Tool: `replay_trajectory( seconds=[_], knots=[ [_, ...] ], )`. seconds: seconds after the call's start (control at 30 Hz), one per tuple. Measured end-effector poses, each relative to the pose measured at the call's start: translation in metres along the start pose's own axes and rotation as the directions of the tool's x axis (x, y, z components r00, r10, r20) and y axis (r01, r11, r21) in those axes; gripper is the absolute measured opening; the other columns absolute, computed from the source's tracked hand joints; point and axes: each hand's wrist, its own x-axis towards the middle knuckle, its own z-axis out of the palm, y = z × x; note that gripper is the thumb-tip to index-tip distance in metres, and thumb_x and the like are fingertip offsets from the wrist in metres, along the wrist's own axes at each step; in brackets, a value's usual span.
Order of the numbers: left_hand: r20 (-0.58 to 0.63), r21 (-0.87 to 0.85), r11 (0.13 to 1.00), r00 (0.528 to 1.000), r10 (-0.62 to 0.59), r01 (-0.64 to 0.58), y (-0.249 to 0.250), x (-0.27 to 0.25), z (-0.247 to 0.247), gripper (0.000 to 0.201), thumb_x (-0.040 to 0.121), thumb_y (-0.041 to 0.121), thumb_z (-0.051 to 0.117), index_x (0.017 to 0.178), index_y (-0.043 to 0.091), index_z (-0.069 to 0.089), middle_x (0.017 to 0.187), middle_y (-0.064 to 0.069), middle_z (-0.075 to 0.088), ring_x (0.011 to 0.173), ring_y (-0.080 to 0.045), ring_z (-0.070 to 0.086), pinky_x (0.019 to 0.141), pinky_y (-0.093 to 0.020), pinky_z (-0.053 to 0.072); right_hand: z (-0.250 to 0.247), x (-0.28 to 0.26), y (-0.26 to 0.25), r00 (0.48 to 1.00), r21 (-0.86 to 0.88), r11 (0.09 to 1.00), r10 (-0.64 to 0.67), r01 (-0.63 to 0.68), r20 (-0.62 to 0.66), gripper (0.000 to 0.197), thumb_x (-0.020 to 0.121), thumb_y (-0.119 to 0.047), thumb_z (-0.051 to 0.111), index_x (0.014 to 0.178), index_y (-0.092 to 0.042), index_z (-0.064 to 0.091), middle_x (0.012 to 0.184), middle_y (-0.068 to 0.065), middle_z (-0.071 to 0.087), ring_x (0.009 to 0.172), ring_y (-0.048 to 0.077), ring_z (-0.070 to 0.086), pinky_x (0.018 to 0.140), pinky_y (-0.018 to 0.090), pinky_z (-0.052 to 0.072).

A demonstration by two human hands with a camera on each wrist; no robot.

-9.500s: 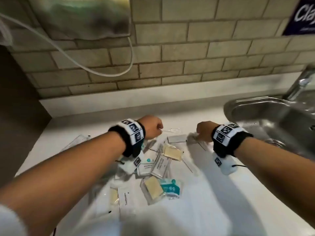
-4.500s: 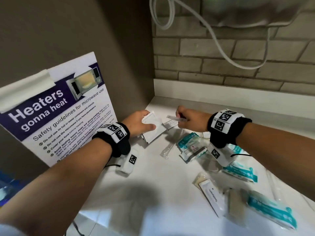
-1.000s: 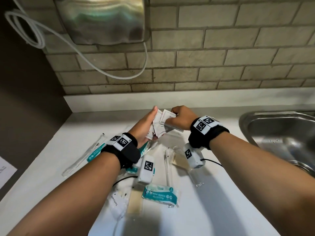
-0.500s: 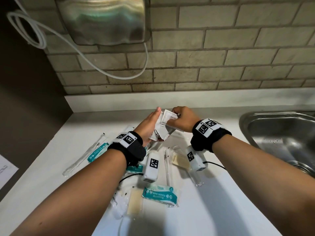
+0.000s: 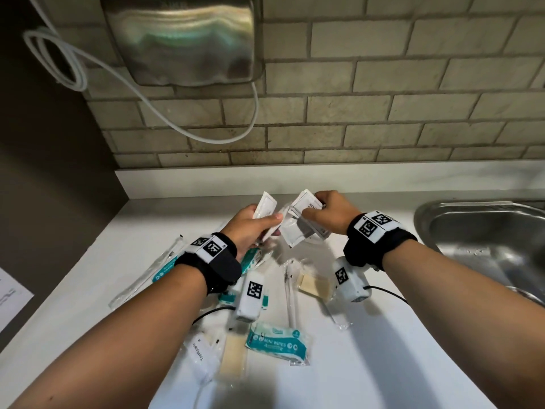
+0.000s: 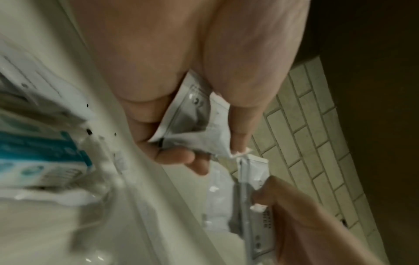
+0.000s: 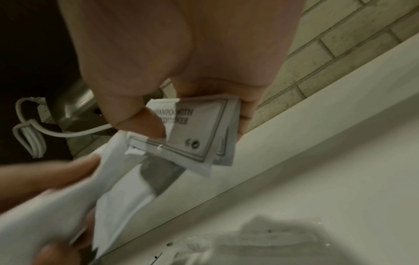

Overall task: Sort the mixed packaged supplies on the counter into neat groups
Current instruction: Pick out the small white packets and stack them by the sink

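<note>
I am holding both hands raised over the white counter (image 5: 383, 364). My left hand (image 5: 250, 225) is pinching a few flat white paper sachets (image 5: 265, 206), thumb on top. My right hand (image 5: 330, 212) is gripping a fanned stack of white shampoo sachets (image 7: 199, 129). The two bundles are lying side by side, nearly touching, long axes tilting toward each other; I judge that merging them comes next.

White counter (image 5: 383, 364) under scattered packets (image 5: 277, 343)
</note>
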Motion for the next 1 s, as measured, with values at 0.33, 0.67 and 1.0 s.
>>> replay_trajectory(
  seconds=[0.33, 0.67, 1.0],
  knots=[
    [-0.051, 0.169, 0.981, 0.993, 0.109, -0.099, -0.003, -0.008, -0.034, 0.044, 0.066, -0.002, 0.084, 0.106, 0.006, 0.067, 0.102, -0.007, 0.075, 0.095, -0.025, 0.072, 0.092, -0.045, 0.054, -0.009, 0.008, -0.011, 0.997, 0.2, 0.98, 0.035, -0.021, -0.066, 0.009, 0.086, -0.018, 0.057, 0.078, -0.016, 0.06, 0.077, 0.005, 0.063, 0.073, 0.024, 0.058, 0.069, 0.031, 0.047],
    [0.098, 0.103, 0.989, 0.991, 0.093, -0.103, 0.006, -0.021, -0.013, 0.038, 0.068, -0.015, 0.074, 0.105, -0.007, 0.068, 0.098, -0.021, 0.073, 0.085, -0.03, 0.071, 0.074, -0.031, 0.057, 0.007, 0.006, -0.033, 0.995, 0.304, 0.951, -0.086, 0.064, 0.059, 0.009, 0.09, -0.01, 0.054, 0.094, -0.006, 0.062, 0.081, 0.006, 0.065, 0.071, 0.02, 0.06, 0.069, 0.03, 0.049],
    [0.125, 0.088, 0.991, 0.988, 0.088, -0.1, 0.012, -0.019, -0.019, 0.039, 0.071, -0.015, 0.071, 0.106, 0.002, 0.065, 0.087, -0.013, 0.074, 0.073, -0.025, 0.071, 0.063, -0.029, 0.055, 0.01, 0.005, -0.033, 0.991, 0.409, 0.911, -0.093, 0.048, 0.091, 0.009, 0.086, -0.004, 0.06, 0.092, -0.01, 0.061, 0.079, 0.005, 0.069, 0.069, 0.02, 0.063, 0.069, 0.033, 0.054]
  ],
)
